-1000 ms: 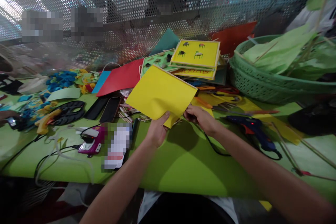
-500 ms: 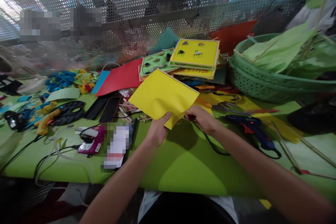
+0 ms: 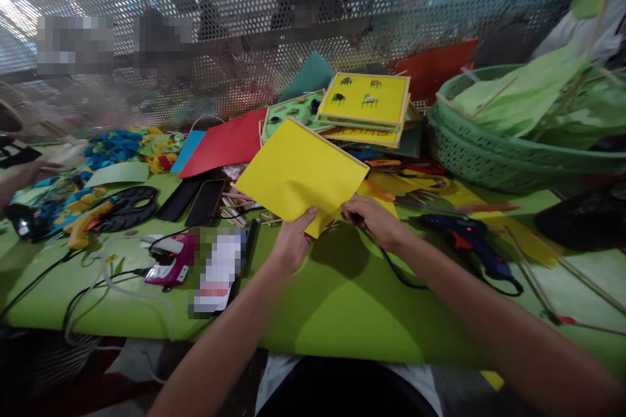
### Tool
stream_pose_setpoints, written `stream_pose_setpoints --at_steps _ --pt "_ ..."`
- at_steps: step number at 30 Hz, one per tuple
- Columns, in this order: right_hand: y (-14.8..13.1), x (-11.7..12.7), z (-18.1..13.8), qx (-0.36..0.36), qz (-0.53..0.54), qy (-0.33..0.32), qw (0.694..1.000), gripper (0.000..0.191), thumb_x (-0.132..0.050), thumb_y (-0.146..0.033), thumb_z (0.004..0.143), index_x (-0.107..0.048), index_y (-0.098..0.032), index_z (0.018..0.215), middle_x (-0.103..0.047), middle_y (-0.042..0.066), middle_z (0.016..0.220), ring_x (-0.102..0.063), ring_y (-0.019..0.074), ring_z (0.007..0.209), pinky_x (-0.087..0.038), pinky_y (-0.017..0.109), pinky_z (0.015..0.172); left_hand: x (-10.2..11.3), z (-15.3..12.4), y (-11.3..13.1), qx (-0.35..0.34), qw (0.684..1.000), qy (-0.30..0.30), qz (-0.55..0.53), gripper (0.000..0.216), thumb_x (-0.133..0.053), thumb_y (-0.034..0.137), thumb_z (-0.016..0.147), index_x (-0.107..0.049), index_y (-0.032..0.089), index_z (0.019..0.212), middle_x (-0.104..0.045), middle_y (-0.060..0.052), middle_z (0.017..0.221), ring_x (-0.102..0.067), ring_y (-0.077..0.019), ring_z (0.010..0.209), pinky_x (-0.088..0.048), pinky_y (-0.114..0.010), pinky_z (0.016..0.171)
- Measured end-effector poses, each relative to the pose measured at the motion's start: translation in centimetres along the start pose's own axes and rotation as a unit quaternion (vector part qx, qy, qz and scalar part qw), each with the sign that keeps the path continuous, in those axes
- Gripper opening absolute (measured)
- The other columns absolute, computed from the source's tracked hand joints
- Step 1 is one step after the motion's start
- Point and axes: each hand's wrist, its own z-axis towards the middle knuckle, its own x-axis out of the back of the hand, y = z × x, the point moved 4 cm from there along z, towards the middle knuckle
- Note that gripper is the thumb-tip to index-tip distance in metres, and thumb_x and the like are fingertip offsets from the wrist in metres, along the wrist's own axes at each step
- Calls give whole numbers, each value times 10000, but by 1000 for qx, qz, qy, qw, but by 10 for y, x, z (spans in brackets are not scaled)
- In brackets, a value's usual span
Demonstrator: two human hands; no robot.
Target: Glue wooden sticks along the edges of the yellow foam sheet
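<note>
A yellow sheet of card (image 3: 298, 172) is held up above the green table, tilted, with a thin pale strip along its upper right edge. My left hand (image 3: 296, 241) grips its lower edge, thumb on top and the other fingers hidden beneath. At the sheet's lower right edge, my right hand (image 3: 366, 215) is closed with curled fingers pinching the border; whatever lies inside the fingers is hidden. To the right of that hand a dark blue glue gun (image 3: 469, 234) with a lit red light rests on the table.
Framed yellow boards (image 3: 364, 101) are stacked behind the sheet, beside red card (image 3: 225, 143). Green baskets (image 3: 489, 150) stand at the right. Phones (image 3: 205, 203), a purple power strip (image 3: 171, 264), cables and a yellow glue gun (image 3: 88, 225) lie left. Another person's hand (image 3: 22, 179) shows far left.
The yellow sheet has shifted slightly up and left, its upper corner rising. My hands keep nearly the same hold. Another person's hand has come in at the left edge.
</note>
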Motion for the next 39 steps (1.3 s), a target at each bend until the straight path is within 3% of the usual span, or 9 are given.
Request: stream_pose_setpoints --at_steps 11,19,26,39 --pt "7 6 0 9 -8 33 999 266 -507 -328 713 -437 -227 477 -436 3 592 -385 149 612 -276 331 587 1 -2 -6 23 1000 11 2 400 -684 92 884 -691 237 1257 -688 -79 1382 -679 -275 1234 -521 -456 1109" --pt "-1 0 -2 4 15 17 1000 191 -486 -313 682 -407 -236 526 -418 -13 590 -345 138 590 -263 326 573 0 -1 -3 13 1000 19 4 419 -700 93 879 -677 220 1277 -672 -88 1405 -692 -273 1208 -526 -462 1101" --pt "-4 -2 -2 0 15 -8 1000 296 -489 -427 800 -447 -236 578 -423 -22 595 -336 136 572 -273 324 571 -2 -1 1 -2 1000 0 10 479 -702 104 872 -663 271 1319 -692 -61 1379 -666 -266 1259 -490 -437 1134" --pt "7 3 0 3 12 22 1000 229 -504 -293 695 -388 -231 507 -388 -19 583 -317 135 592 -229 330 573 -1 -3 -2 15 999 3 28 400 -713 137 873 -697 283 1246 -680 -66 1395 -634 -281 1302 -433 -482 1175"
